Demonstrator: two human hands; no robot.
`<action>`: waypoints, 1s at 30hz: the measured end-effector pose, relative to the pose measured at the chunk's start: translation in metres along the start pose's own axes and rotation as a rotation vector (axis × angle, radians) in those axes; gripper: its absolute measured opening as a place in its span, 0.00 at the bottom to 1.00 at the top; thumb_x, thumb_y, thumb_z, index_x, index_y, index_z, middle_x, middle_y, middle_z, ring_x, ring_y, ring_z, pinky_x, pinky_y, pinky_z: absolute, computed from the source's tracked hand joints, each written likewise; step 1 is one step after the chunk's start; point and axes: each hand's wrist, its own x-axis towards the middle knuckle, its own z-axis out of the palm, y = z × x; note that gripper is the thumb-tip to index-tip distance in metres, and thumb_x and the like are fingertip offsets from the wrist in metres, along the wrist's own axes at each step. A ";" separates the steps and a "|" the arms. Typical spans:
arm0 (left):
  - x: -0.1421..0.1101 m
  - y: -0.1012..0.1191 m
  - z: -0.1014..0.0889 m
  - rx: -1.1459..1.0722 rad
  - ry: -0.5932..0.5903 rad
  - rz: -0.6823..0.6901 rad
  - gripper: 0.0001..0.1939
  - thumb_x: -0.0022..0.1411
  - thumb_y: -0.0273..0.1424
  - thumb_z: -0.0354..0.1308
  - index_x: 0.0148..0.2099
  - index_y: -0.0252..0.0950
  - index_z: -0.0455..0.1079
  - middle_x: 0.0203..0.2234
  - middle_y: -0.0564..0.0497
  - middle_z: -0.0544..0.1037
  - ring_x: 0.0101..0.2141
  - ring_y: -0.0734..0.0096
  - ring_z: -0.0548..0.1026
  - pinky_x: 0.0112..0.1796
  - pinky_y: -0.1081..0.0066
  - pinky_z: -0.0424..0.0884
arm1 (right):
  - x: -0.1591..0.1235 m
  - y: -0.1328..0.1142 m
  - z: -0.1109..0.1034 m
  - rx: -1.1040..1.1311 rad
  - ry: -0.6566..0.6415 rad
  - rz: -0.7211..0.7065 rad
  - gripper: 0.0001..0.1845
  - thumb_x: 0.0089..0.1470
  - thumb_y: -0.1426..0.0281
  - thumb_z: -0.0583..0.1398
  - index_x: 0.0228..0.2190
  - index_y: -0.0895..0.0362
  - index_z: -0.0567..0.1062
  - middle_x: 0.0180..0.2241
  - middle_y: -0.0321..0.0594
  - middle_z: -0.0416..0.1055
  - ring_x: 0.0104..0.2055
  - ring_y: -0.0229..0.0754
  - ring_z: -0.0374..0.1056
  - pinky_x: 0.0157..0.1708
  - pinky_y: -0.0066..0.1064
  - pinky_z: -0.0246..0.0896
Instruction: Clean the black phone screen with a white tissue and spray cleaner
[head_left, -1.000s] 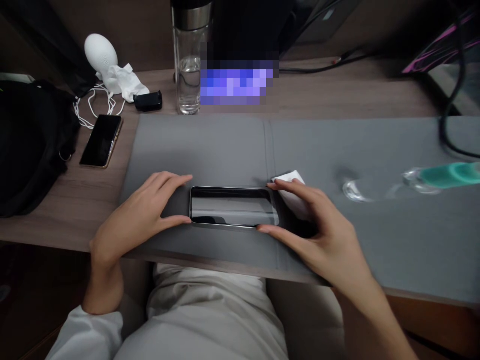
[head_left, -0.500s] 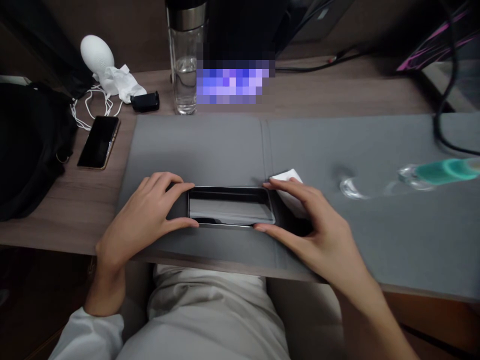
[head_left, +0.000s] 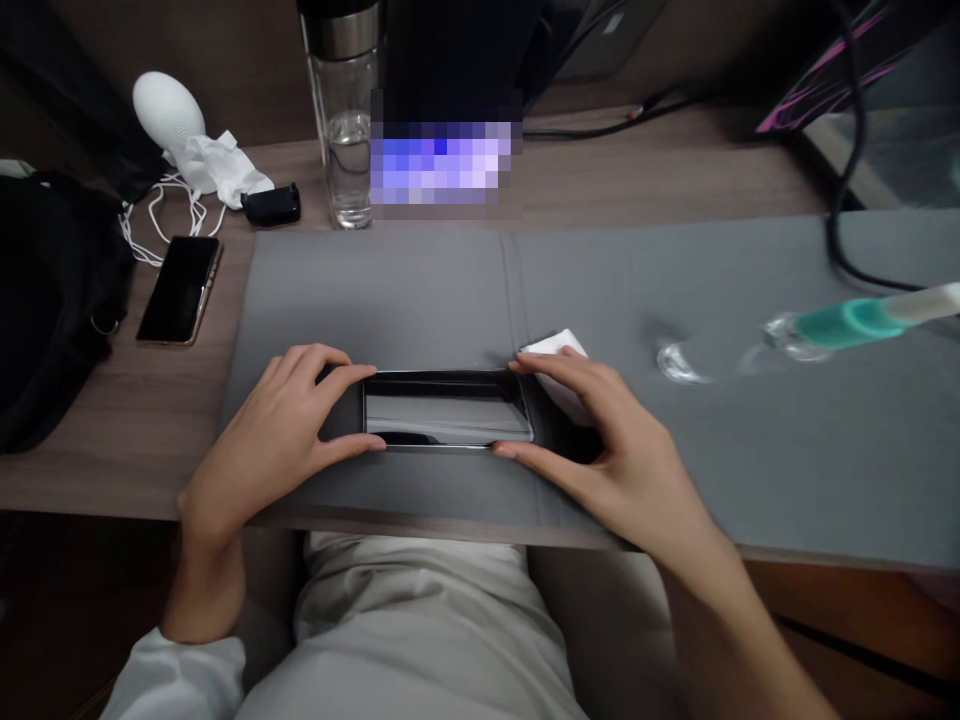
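Fingers of the left hand and right hand are spreading wide, clamping a glossy, metal-edged black phone between thumbs and forefingers, both ends gripped evenly, screen left untouched. Phone is lying flat on a smooth grey mat; a soft white cloth is lying beside its far right corner.

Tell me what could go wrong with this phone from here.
The phone lies close to the front edge of the grey desk mat, so if it slips from the left hand or right hand, it could fall into the lap. Fingertips near its glossy face may leave smudges. The clear bottle lying on the mat might roll into it.
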 end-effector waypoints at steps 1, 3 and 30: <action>0.000 0.000 0.000 0.000 0.000 -0.002 0.31 0.71 0.50 0.62 0.67 0.39 0.67 0.58 0.42 0.73 0.57 0.52 0.72 0.57 0.53 0.71 | 0.000 0.000 0.000 -0.002 0.001 0.000 0.37 0.60 0.57 0.71 0.66 0.44 0.68 0.59 0.43 0.76 0.64 0.56 0.71 0.72 0.62 0.56; 0.000 0.000 0.000 0.002 0.003 -0.003 0.30 0.71 0.50 0.62 0.67 0.39 0.67 0.57 0.42 0.73 0.56 0.52 0.72 0.56 0.53 0.71 | 0.000 0.001 0.000 -0.009 0.000 0.000 0.37 0.60 0.57 0.70 0.66 0.44 0.68 0.60 0.44 0.75 0.65 0.57 0.70 0.72 0.61 0.56; 0.003 -0.003 0.000 -0.026 -0.008 -0.022 0.31 0.71 0.52 0.62 0.67 0.41 0.68 0.58 0.42 0.72 0.58 0.50 0.71 0.58 0.51 0.69 | 0.003 0.000 -0.004 -0.037 -0.043 -0.029 0.35 0.62 0.54 0.69 0.67 0.41 0.67 0.61 0.43 0.74 0.64 0.55 0.69 0.71 0.57 0.59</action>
